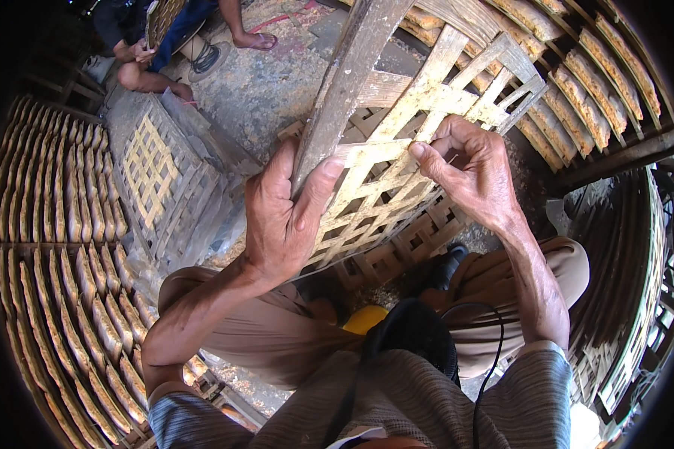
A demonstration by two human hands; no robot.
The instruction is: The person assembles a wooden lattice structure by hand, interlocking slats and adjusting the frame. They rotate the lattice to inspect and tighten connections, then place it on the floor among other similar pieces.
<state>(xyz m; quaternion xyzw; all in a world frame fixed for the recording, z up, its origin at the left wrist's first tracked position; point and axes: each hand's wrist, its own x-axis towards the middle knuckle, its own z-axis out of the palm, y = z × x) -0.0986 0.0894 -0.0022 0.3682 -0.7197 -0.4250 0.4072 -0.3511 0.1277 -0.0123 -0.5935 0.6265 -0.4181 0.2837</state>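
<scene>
Tilted up before me is a woven bamboo lattice tray (388,176), with open square gaps and a pale dusty surface. My left hand (283,217) is closed around the long grey wooden bar (344,82) along the tray's left side, its thumb lying on the near face of the weave. At the middle of the lattice, my right hand (468,168) pinches the end of a flat bamboo strip (378,150) between thumb and forefinger. The other right fingers are curled; whether anything small lies inside them is hidden.
At left stands a stack of lattice trays (153,168) partly wrapped in clear plastic. Racks (60,194) of upright crusted pieces fill the left, with more pieces (577,97) at upper right. Trays (614,284) lean at right. Another person's hand (144,52) holds a woven piece beyond.
</scene>
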